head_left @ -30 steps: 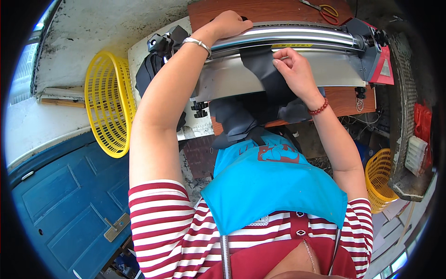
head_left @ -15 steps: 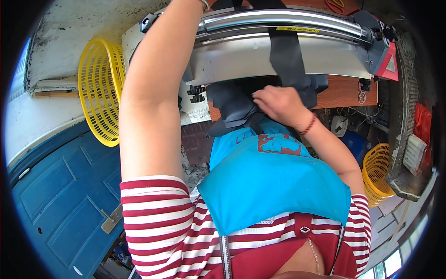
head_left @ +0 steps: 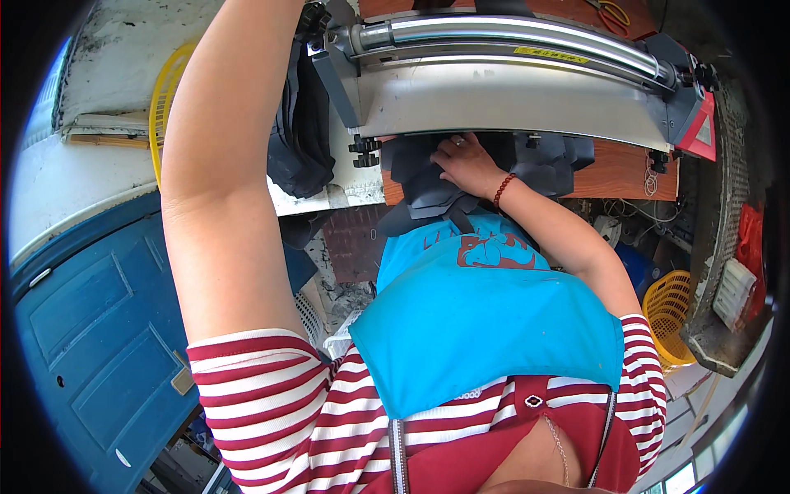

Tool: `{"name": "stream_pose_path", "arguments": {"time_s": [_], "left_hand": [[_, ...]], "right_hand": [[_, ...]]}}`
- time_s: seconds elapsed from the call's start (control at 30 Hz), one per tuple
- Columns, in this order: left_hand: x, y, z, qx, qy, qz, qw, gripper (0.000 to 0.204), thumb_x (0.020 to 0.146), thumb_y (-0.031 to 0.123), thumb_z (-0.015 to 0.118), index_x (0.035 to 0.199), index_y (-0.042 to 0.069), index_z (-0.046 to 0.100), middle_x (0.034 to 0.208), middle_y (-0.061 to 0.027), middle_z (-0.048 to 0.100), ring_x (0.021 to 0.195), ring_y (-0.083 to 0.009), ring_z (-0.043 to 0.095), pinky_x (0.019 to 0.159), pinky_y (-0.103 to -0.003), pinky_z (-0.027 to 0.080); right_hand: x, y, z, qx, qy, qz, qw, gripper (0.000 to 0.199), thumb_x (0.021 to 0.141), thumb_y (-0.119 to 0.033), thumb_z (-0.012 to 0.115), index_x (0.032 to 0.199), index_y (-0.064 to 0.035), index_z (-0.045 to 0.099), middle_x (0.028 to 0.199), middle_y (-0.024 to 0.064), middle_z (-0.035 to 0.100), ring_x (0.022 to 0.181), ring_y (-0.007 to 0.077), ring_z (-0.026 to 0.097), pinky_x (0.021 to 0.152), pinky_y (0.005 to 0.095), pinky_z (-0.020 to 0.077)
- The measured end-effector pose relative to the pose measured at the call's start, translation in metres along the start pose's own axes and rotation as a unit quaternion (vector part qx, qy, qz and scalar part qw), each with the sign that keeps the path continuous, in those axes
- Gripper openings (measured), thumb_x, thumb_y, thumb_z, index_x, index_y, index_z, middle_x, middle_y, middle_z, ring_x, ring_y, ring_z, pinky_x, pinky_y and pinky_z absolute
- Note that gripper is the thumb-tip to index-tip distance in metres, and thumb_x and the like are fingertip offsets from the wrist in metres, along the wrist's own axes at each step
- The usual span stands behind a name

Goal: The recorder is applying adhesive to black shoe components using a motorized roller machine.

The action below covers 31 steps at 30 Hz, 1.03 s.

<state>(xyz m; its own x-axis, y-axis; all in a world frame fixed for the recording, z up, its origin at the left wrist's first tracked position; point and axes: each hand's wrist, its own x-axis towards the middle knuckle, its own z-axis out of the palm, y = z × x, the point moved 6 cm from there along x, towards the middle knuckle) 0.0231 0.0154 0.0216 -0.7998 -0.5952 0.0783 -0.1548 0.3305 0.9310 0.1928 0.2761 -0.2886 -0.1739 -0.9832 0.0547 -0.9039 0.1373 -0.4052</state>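
My right hand rests on a pile of dark grey sheet pieces at the near edge of the roller machine. Its fingers are curled in on a piece, though the fingertips are partly hidden. More flat grey pieces lie to the right of the hand, under the machine's front edge. Up past the machine's left end stretches my left arm; its hand is beyond the top of the picture. The machine has a shiny roller above a sloping metal plate.
A stack of dark pieces hangs beside the machine's left end. Yellow baskets stand at left and lower right. Red-and-yellow-handled scissors lie behind the roller. A blue door is at left, a metal ledge at right.
The dark strip across the metal plate is gone from there. My left arm has shifted left and its wrist has left the picture. My right hand has moved slightly left and up.
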Motion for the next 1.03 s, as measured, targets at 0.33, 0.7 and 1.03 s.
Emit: {"name": "stream_pose_path", "arguments": {"time_s": [0.33,0.7,1.03], "left_hand": [[0.01,-0.018,0.025,0.051,0.065,0.145,0.986,0.047,0.086,-0.009,0.045,0.124,0.012,0.062,0.104,-0.0183,0.07,0.072,-0.0327,0.067,0.053,-0.044,0.057],[-0.04,-0.13,0.126,0.348,-0.294,0.104,0.884,0.03,0.088,0.032,0.064,0.092,0.006,0.078,0.082,-0.0183,0.073,0.074,-0.0342,0.067,0.079,-0.041,0.054],[-0.026,-0.142,0.141,0.295,-0.368,-0.039,0.881,0.023,0.083,0.024,0.076,0.097,0.006,0.082,0.109,-0.0248,0.074,0.104,-0.0329,0.072,0.093,-0.044,0.054]], "right_hand": [[-0.03,-0.015,-0.097,0.156,0.121,-0.004,0.98,0.011,0.091,-0.016,0.073,0.1,-0.01,0.071,0.089,0.0058,0.067,0.084,0.023,0.066,0.076,0.0343,0.0518],[-0.057,0.064,-0.175,0.497,0.223,0.339,0.767,0.019,0.098,-0.011,0.066,0.113,0.0011,0.064,0.084,0.0017,0.07,0.075,0.0038,0.059,0.07,0.0213,0.0488],[-0.047,0.081,-0.206,0.229,0.197,0.349,0.887,0.02,0.094,-0.015,0.07,0.111,-0.005,0.067,0.078,0.0084,0.072,0.07,0.0171,0.068,0.066,0.0302,0.0517]]}}
